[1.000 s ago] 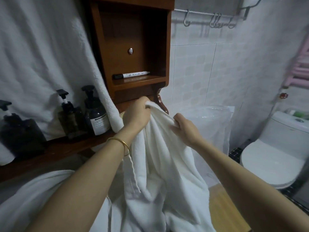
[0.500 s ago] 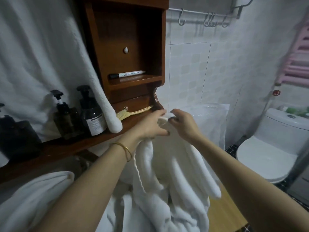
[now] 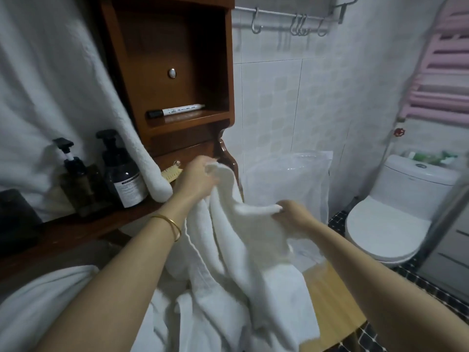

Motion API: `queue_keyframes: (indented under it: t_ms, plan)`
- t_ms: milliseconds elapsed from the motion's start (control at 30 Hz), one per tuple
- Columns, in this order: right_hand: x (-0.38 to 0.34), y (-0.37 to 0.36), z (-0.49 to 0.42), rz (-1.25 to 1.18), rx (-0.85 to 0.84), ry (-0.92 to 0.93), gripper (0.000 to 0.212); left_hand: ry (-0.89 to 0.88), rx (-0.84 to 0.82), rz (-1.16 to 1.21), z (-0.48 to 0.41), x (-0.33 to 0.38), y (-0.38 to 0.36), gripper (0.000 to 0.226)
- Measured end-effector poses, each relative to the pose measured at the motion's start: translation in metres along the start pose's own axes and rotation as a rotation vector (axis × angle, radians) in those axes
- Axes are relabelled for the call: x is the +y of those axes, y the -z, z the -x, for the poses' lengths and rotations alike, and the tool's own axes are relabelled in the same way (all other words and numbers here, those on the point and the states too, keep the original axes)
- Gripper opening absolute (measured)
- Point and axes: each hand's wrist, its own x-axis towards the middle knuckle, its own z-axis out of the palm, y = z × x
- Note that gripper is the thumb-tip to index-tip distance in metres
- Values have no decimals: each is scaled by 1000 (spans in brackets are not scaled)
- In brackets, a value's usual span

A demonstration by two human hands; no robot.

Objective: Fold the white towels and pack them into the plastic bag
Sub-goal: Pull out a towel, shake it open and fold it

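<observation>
Both hands grip one white towel (image 3: 241,250): we note the left hand (image 3: 198,179) w/ fingers curled round its top corner, high by the wooden cabinet (image 3: 177,59), and the right hand (image 3: 291,217) pinching the same edge lower and to the right. Edge betw. the grips slopes down-right; rest of the cloth hangs unfolded onto the wooden stool (image 3: 330,301). Plastic bag (image 3: 286,179) stands upright just behind the right hand, so we judge that hand nearer for packing.

wall (image 3: 317,97): white tile | wooden cabinet (image 3: 162,41) left (marker (image 3: 177,111) on shelf (image 3: 193,121)) | toilet (image 3: 388,224) right | floor (image 3: 429,285): dark mosaic
</observation>
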Motion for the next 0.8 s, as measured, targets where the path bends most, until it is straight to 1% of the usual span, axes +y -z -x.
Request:
queue_keyframes:
  t_ms: [67,100,133,167,200,267,333,367,400,467,500,533,600,667,733,767,800]
  plan:
    - [-24,7,3,-18,11,68,21,-68,-287,140,12,8,-16,68]
    - [-37,10,6,-61,5,78,26,-102,-410,187,19,13,-25,79]
    - [-48,13,9,-141,-15,75,29,-122,-508,197,24,16,-34,83]
    - [-56,16,11,-245,-42,59,31,-121,-578,195,27,18,-40,81]
    - [-61,19,12,-364,-56,31,31,-107,-615,200,30,19,-43,73]
    - [-62,22,17,-623,-82,-59,33,-77,-604,201,31,17,-42,44]
    - [-59,24,21,-888,-168,-88,25,-37,-533,173,29,13,-39,16]
    - [-58,25,22,-997,-227,-64,20,-14,-491,174,29,10,-38,10]
    - [-56,24,23,-1084,-284,-36,22,10,-454,190,28,7,-37,12]
    - [-55,22,24,-1210,-385,16,37,58,-417,250,29,2,-35,17]
    - [-54,20,24,-1233,-420,54,43,77,-412,275,30,-1,-34,19]
    - [-54,18,24,-1215,-439,112,46,90,-415,295,31,-3,-33,20]
    - [-54,13,27,-1041,-395,295,44,95,-435,310,30,-9,-29,19]
    - [-56,6,30,-761,-229,505,42,115,-440,305,30,-12,-27,16]
    - [-59,-3,28,-422,-2,676,30,171,-417,330,31,-15,-25,16]
    - [-60,-9,27,-304,77,720,22,194,-403,353,31,-16,-23,13]
    - [-62,-12,26,-249,141,723,15,223,-392,386,32,-16,-21,8]
